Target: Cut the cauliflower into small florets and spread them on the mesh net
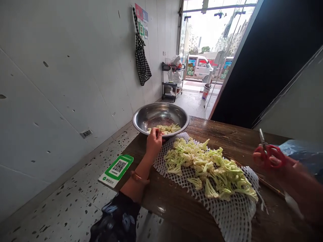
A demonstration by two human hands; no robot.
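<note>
My left hand is at the near rim of a steel bowl, its fingers pinched together. What they hold, if anything, is hidden. Cut cauliflower florets lie in the bottom of the bowl. At the right, my right hand grips a pair of red-handled scissors, blades pointing up and away; hand and forearm are blurred. Between my hands, a heap of cauliflower florets is spread on a white foam net over the dark wooden table.
A green-and-white QR code card lies at the table's left edge. Behind the scissors is a clear plastic bag. A white wall with a hanging checked apron runs along the left; a loaded cart stands near the glass door.
</note>
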